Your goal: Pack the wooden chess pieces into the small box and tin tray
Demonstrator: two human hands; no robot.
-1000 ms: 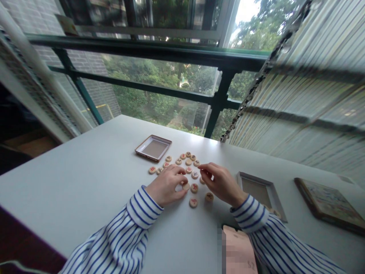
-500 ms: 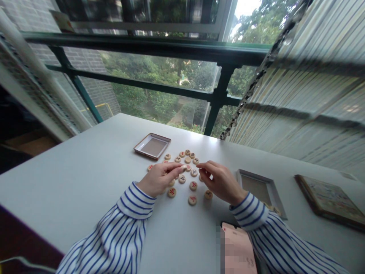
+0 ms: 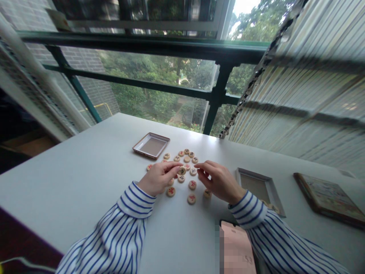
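Between thumb and fingers, my left hand (image 3: 159, 177) grips a round wooden piece (image 3: 181, 171) whose dark-marked face is visible. Just to its right, my right hand (image 3: 221, 179) hovers over the pieces with thumb and index finger a little apart and nothing visible between them. Several round pieces with red or dark characters lie around and below both hands, among them a red-marked piece (image 3: 191, 198) near the front, another red-marked piece (image 3: 171, 191) and a dark-marked piece (image 3: 207, 193). One plain-faced piece (image 3: 186, 159) sits farther back. My hands hide some pieces.
A shallow open tray (image 3: 137, 150) is at the back left of the white table (image 3: 85, 182). On the right, a grey-rimmed tray (image 3: 278, 192) holds a few pieces, beside a flat decorated box (image 3: 330, 194). A phone (image 3: 236, 243) lies near my right forearm. Windows and railing stand behind.
The piece in my left hand has turned so that its dark-marked face shows. Both hands have otherwise barely moved, and the camera view has shifted slightly.
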